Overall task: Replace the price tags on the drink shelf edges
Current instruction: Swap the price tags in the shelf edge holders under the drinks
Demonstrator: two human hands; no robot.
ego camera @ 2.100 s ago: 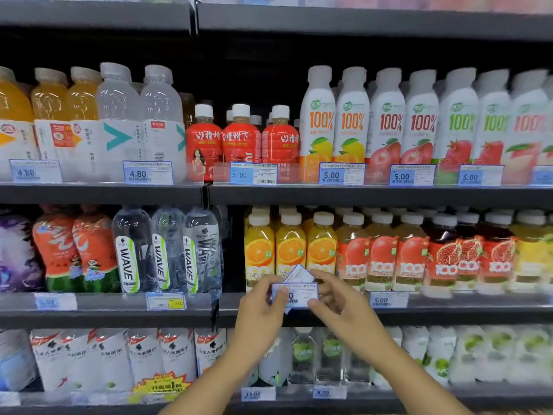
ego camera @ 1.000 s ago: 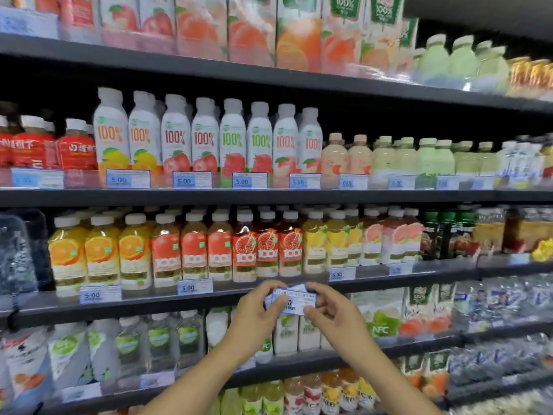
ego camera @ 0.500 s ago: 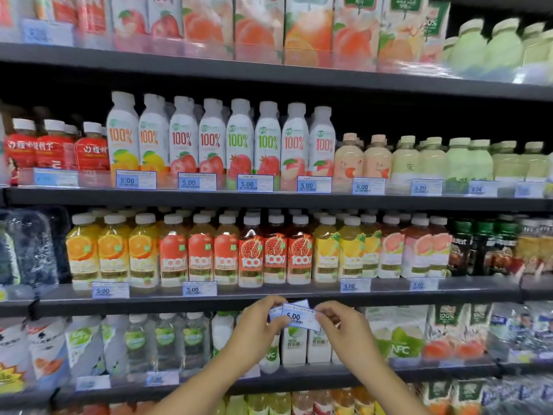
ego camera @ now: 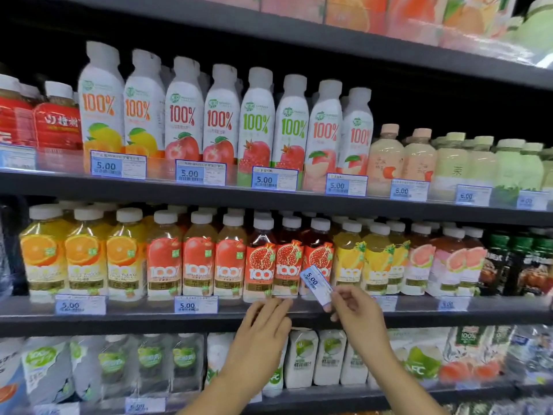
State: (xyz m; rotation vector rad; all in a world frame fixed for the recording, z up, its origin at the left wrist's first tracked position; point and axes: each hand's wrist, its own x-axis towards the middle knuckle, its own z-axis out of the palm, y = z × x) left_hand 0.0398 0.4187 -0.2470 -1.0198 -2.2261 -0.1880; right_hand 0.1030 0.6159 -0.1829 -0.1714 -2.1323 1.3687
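My right hand (ego camera: 356,313) pinches a small blue-and-white price tag (ego camera: 316,283) marked 5.00, tilted, in front of the pomegranate juice bottles (ego camera: 288,259). My left hand (ego camera: 263,324) reaches up with straight fingers, and its fingertips touch the grey shelf edge (ego camera: 227,317) just below those bottles. The left hand holds nothing that I can see. Further left on the same edge sit two 5.00 tags (ego camera: 196,304), and blurred tags (ego camera: 452,304) sit to the right.
The shelf above carries white 100% juice bottles (ego camera: 220,115) with a row of price tags (ego camera: 274,178) on its edge. Orange, apple and grapefruit juice bottles flank the pomegranate ones. White cartons and pouches (ego camera: 300,357) fill the shelf below my hands.
My left hand has let go of the tag and moved up to the shelf edge. My right hand alone now holds the tag, raised and tilted. The view has moved closer.
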